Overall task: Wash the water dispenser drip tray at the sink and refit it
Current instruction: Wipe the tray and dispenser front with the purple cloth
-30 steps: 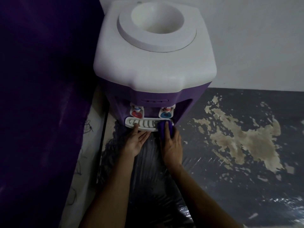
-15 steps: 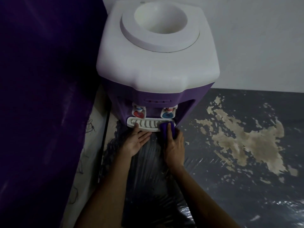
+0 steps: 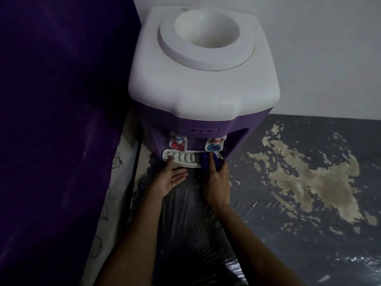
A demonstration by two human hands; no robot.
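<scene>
Item: water dispenser (image 3: 203,79), white top, purple body; no legible writing or brand.
Drip tray (image 3: 185,158): white, slotted, seated at base under red tap (image 3: 177,145) & blue tap (image 3: 213,146).
L hand (image 3: 171,178): fingers straight, tip pressing tray's left end.
R hand (image 3: 216,182): curled over purple cloth (image 3: 206,161) on tray's right end.
Hands apart.

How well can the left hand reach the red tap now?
Probably yes: the left hand rests on the drip tray just below the red tap, and nothing lies between them.
</scene>
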